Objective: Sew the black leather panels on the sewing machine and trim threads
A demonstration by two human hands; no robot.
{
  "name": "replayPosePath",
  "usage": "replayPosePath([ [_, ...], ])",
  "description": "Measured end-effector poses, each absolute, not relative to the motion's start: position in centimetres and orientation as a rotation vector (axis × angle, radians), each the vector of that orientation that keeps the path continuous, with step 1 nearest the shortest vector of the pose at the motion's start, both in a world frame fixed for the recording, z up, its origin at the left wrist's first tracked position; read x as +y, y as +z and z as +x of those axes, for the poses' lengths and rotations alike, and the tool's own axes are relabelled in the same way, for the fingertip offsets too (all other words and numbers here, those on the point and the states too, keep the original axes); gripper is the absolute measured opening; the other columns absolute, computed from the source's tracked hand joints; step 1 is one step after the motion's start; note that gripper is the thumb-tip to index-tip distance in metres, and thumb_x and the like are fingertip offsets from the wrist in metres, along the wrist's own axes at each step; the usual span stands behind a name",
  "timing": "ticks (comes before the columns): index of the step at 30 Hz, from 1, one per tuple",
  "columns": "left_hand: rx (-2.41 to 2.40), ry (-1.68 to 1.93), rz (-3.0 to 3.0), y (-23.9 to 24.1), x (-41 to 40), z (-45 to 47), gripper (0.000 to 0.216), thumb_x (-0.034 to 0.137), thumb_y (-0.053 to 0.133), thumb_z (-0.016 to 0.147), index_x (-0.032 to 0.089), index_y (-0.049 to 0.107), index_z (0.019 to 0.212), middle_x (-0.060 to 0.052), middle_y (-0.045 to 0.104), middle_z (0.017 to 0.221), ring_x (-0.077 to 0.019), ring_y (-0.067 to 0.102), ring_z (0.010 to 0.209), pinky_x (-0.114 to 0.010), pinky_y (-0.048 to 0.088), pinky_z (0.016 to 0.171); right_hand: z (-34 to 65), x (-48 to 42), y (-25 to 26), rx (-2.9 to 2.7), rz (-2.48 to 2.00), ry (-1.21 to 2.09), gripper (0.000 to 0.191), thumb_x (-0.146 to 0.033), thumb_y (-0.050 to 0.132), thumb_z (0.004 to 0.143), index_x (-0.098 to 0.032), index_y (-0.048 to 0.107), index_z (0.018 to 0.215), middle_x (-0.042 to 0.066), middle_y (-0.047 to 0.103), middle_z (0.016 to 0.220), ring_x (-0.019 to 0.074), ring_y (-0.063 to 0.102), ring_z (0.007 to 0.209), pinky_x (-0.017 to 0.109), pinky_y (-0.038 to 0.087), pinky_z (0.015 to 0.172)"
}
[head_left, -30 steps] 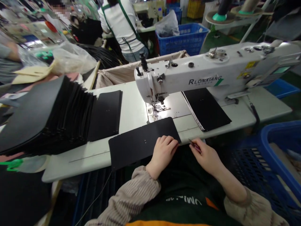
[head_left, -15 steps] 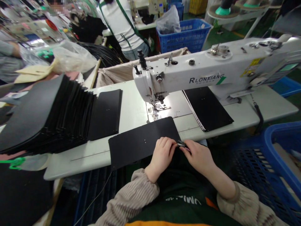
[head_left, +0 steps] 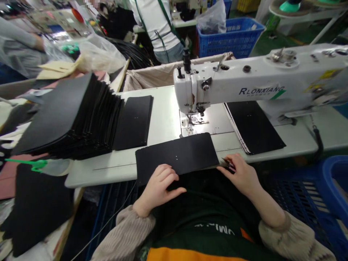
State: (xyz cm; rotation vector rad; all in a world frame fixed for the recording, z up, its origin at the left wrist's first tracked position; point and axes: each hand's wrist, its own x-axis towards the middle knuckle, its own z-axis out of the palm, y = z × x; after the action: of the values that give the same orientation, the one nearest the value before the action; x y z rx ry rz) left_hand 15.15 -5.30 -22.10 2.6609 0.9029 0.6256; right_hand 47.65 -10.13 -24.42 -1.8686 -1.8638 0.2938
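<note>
A black rectangular panel (head_left: 187, 150) with small holes lies at the table's front edge, its near side overhanging towards my lap. Over its lower left edge is my left hand (head_left: 159, 186), open, thumb spread away from the fingers. At the panel's right corner my right hand (head_left: 241, 174) is closed round small thread snips (head_left: 227, 162), their dark tips pointing left. The sewing machine (head_left: 217, 87) stands just beyond the panel, its needle area lit. A thin thread hangs from the panel's left corner.
Left of the machine, a tall stack of black panels (head_left: 62, 116) leans beside a smaller pile (head_left: 134, 123). More panels (head_left: 252, 125) lie under the machine arm. A blue basket (head_left: 334, 174) stands at right, another (head_left: 231, 38) behind. A person in a white top (head_left: 157, 32) is beyond.
My left hand has moved left, away from the panel's right corner, and its fingers have opened. My right hand has shifted slightly right with the snips. The view has turned a little left.
</note>
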Motion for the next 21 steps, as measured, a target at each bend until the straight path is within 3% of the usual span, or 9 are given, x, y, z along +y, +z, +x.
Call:
replayPosePath([
  [3,1.188,0.514,2.674,-22.3,-5.1,10.0,0.043,0.025,0.063,0.091,0.021,0.057,0.133,-0.012,0.055,0.138,-0.0296,0.045,0.134,-0.054,0.034,0.114,47.2,-9.3,-24.3,-2.006,-1.761,0.292,0.039,-0.04,0.057,0.093,-0.029,0.055,0.13,0.004,0.057,0.139,0.0216,0.066,0.104,0.031,0.053,0.072],
  [5,1.235,0.456,2.633,-22.3,-5.0,7.3,0.047,0.016,0.052,0.094,0.026,0.052,0.14,-0.008,0.049,0.147,-0.0277,0.038,0.142,-0.057,0.027,0.119,46.9,-8.5,-24.1,-2.056,-1.674,0.365,0.034,-0.034,0.054,0.095,-0.033,0.058,0.129,0.0,0.052,0.146,0.0207,0.065,0.109,0.032,0.054,0.078],
  [7,1.244,0.539,2.523,-21.8,-5.2,5.3,0.043,0.013,0.048,0.095,0.029,0.057,0.135,-0.005,0.056,0.142,-0.0249,0.044,0.139,-0.055,0.026,0.12,46.9,-7.8,-23.7,-2.026,-1.555,0.51,0.028,-0.033,0.053,0.096,-0.032,0.062,0.123,-0.001,0.057,0.141,0.0201,0.064,0.112,0.033,0.053,0.089],
  [9,1.288,0.714,2.34,-20.8,-5.6,4.2,0.033,0.018,0.053,0.095,0.028,0.065,0.124,-0.003,0.066,0.129,-0.0233,0.056,0.128,-0.05,0.033,0.117,47.1,-7.1,-22.9,-1.924,-1.458,0.668,0.025,-0.037,0.054,0.096,-0.029,0.066,0.117,0.0,0.067,0.127,0.0202,0.064,0.112,0.033,0.05,0.096],
  [12,1.442,0.991,1.953,-18.9,-6.5,4.2,0.019,0.028,0.066,0.089,0.024,0.073,0.107,-0.003,0.074,0.106,-0.0232,0.068,0.103,-0.04,0.052,0.098,47.3,-6.4,-21.2,-1.732,-1.462,0.758,0.024,-0.042,0.056,0.094,-0.026,0.069,0.106,0.001,0.072,0.103,0.0203,0.066,0.099,0.031,0.052,0.089],
  [15,1.558,1.176,1.517,-17.3,-6.8,5.3,0.025,0.036,0.074,0.082,0.021,0.073,0.102,-0.003,0.075,0.096,-0.0232,0.069,0.088,-0.032,0.056,0.077,47.4,-6.1,-19.8,-1.563,-1.514,0.726,0.026,-0.047,0.062,0.089,-0.026,0.07,0.101,0.001,0.071,0.095,0.0201,0.066,0.09,0.03,0.053,0.081],
  [21,1.431,1.163,1.032,-16.0,-6.0,6.7,0.047,0.04,0.081,0.073,0.017,0.07,0.112,-0.006,0.074,0.088,-0.0215,0.068,0.074,-0.026,0.053,0.06,47.5,-5.8,-19.5,-1.402,-1.559,0.788,0.033,-0.052,0.068,0.082,-0.024,0.073,0.1,0.002,0.071,0.093,0.021,0.066,0.083,0.03,0.054,0.073],
])
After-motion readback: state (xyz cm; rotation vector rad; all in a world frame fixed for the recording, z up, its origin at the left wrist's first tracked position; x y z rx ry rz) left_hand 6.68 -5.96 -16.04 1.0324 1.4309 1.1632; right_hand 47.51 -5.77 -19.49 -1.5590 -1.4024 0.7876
